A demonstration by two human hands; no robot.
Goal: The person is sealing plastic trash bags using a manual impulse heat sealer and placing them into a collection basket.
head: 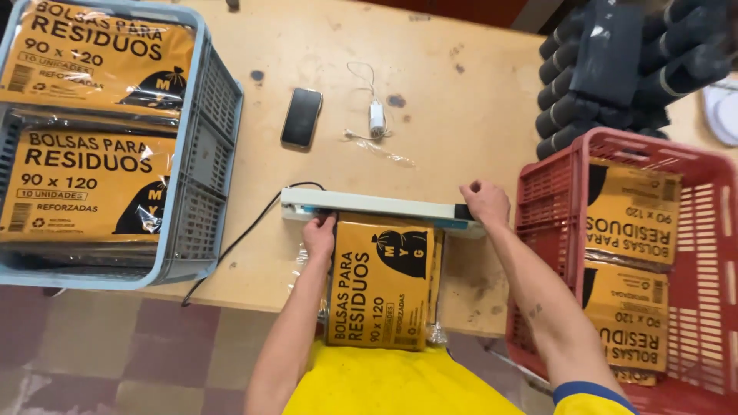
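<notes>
Reaching forward with both arms extended, the left hand (319, 234) rests fingers curled together on the yellow packet's (380, 284) top left corner, while the right hand (484, 201) presses closed on the sealer bar (377, 207). The packet lies on the worktop (430, 100), long axis pointing away from the person, far end under the bar.

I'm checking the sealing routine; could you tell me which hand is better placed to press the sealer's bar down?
Probably the right hand: it already rests on the heat sealer bar's end, while the left hand grips the orange packet.
</notes>
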